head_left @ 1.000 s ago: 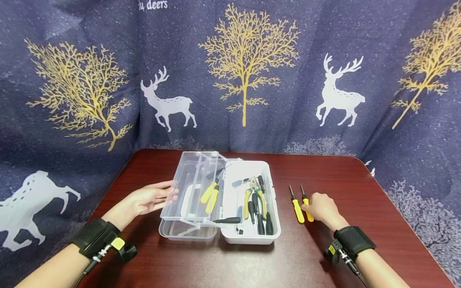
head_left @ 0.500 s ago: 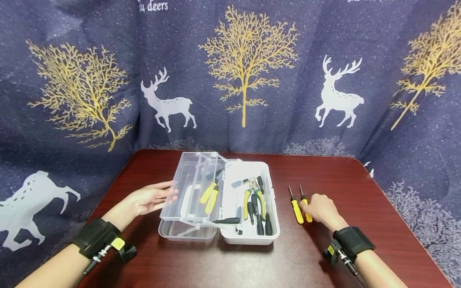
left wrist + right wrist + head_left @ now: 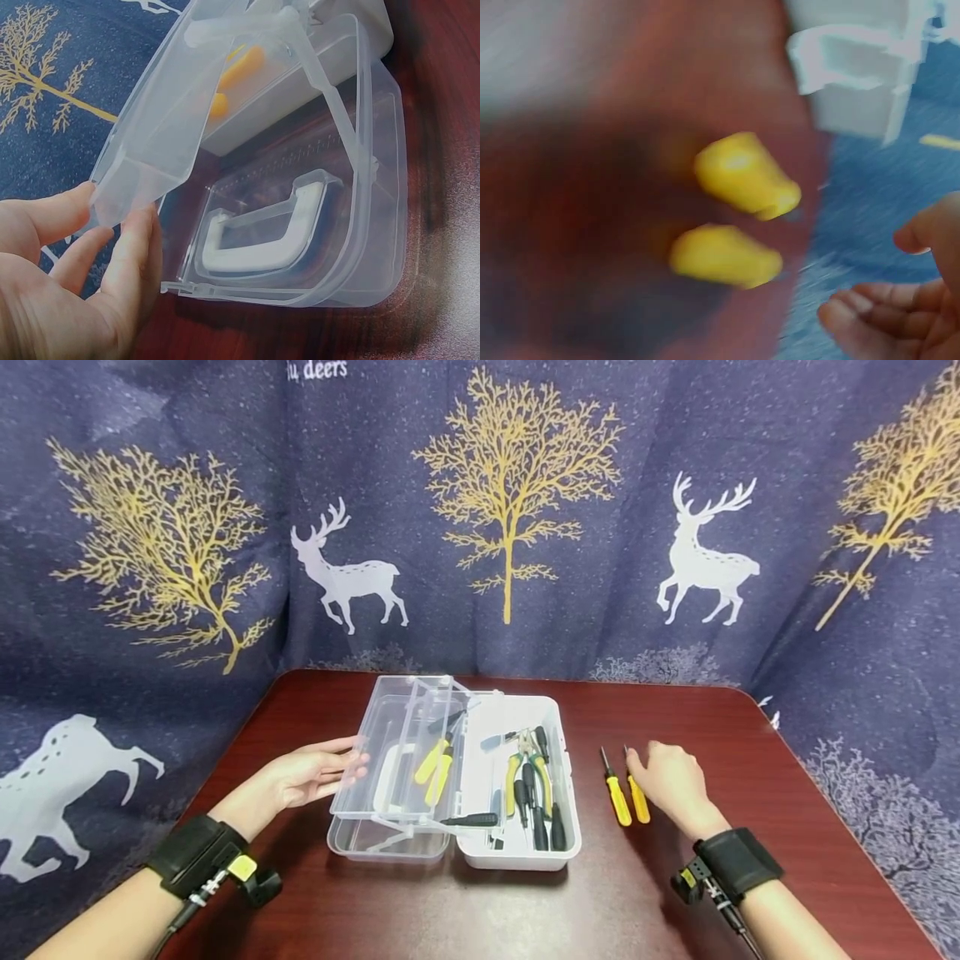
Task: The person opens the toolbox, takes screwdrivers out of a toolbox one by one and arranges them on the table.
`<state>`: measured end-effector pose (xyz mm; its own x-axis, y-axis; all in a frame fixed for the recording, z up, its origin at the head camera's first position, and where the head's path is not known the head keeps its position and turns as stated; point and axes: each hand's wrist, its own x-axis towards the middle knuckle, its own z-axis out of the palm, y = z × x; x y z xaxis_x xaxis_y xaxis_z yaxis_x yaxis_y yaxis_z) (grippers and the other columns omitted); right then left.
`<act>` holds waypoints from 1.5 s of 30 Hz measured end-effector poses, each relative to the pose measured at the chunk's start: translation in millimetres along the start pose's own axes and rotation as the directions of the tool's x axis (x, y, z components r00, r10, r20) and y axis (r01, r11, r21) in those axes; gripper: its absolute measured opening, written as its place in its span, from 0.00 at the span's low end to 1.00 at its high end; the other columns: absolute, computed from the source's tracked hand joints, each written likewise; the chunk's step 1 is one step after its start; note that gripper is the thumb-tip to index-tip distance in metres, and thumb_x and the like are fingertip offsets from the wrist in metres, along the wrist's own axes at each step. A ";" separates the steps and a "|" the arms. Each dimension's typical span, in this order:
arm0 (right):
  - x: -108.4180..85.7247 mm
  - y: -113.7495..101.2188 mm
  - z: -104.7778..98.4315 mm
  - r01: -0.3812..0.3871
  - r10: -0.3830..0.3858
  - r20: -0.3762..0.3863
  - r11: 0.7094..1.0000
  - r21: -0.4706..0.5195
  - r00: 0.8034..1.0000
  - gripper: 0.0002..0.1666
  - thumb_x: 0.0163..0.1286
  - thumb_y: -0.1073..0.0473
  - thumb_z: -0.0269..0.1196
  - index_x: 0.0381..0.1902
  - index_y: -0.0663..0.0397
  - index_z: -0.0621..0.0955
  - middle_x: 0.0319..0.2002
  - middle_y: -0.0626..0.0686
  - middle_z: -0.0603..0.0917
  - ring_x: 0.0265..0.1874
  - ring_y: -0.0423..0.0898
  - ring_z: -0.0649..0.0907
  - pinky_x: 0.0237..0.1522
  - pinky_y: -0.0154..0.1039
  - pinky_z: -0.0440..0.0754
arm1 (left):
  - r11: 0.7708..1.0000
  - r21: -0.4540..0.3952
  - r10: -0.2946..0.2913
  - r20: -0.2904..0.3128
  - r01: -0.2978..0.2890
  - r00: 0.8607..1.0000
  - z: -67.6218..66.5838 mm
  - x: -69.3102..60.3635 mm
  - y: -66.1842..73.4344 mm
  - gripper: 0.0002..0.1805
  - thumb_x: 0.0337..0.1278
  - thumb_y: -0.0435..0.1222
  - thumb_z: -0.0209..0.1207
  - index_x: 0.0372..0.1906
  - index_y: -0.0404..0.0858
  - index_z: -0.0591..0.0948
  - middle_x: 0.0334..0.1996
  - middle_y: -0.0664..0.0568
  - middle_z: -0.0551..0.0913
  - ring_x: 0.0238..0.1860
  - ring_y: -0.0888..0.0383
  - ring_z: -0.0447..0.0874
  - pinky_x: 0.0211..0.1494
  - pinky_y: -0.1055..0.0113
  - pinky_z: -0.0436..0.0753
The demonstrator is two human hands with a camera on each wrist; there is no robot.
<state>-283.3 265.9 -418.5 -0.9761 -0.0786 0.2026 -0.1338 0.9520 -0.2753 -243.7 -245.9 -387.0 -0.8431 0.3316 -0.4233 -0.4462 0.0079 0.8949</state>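
In the head view my left hand [image 3: 311, 777] holds the left edge of the box's clear tray [image 3: 382, 760]. The left wrist view shows thumb and fingers of that hand [image 3: 82, 277] on either side of the tray's corner [image 3: 154, 161]. To the right of the box, two yellow-handled screwdrivers [image 3: 618, 800] lie side by side. My right hand [image 3: 675, 781] hovers over the right-hand one [image 3: 639, 800], covering part of it. Blurred handles [image 3: 746, 176] appear in the right wrist view, apart from the hand [image 3: 900, 319], whose thumb and fingers are spread and empty.
The white box [image 3: 517, 858] holds pliers [image 3: 546, 781] and several black-handled tools [image 3: 558, 828]. Yellow handles [image 3: 438, 781] show through the clear tray, with a clear lid [image 3: 386, 852] beneath it. A patterned curtain [image 3: 555, 652] hangs behind the table [image 3: 675, 710].
My right hand has lifted off the right-hand screwdriver's handle and shifted slightly away from me, uncovering more of the yellow handle. The left hand keeps its place at the tray.
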 end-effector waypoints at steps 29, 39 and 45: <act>-20.6 -198.6 -9.8 0.865 -0.832 0.293 0.501 0.028 0.472 0.07 0.59 0.58 0.65 0.36 0.48 0.80 0.30 0.44 0.81 0.29 0.40 0.82 0.31 0.35 0.80 | 1.000 -0.017 0.009 -0.014 -0.010 1.000 4.1 -3.5 0.4 0.41 0.68 0.36 0.53 0.76 0.35 0.45 0.41 0.64 0.81 0.43 0.68 0.83 0.48 0.78 0.82; -15.9 -203.7 -5.0 0.838 -0.812 0.343 0.534 0.109 0.473 0.05 0.59 0.60 0.65 0.32 0.50 0.79 0.28 0.44 0.79 0.27 0.37 0.76 0.31 0.30 0.77 | 1.000 -0.019 0.008 -0.014 -0.009 1.000 1.2 -2.3 -0.9 0.40 0.68 0.36 0.53 0.76 0.35 0.45 0.40 0.65 0.82 0.43 0.69 0.83 0.49 0.78 0.82; -14.3 -206.5 -2.0 0.838 -0.799 0.368 0.538 0.087 0.475 0.06 0.58 0.60 0.66 0.29 0.50 0.77 0.27 0.44 0.78 0.26 0.36 0.72 0.30 0.29 0.74 | 1.000 -0.027 0.012 -0.019 -0.013 1.000 1.3 -2.4 -2.2 0.39 0.68 0.36 0.52 0.76 0.35 0.45 0.40 0.64 0.83 0.42 0.68 0.83 0.48 0.78 0.83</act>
<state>-241.4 71.0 -362.7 -0.4198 -0.9071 -0.0293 -0.9051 0.4209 -0.0599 -240.3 -245.5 -387.7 -0.8540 0.3141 -0.4149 -0.4435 -0.0222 0.8960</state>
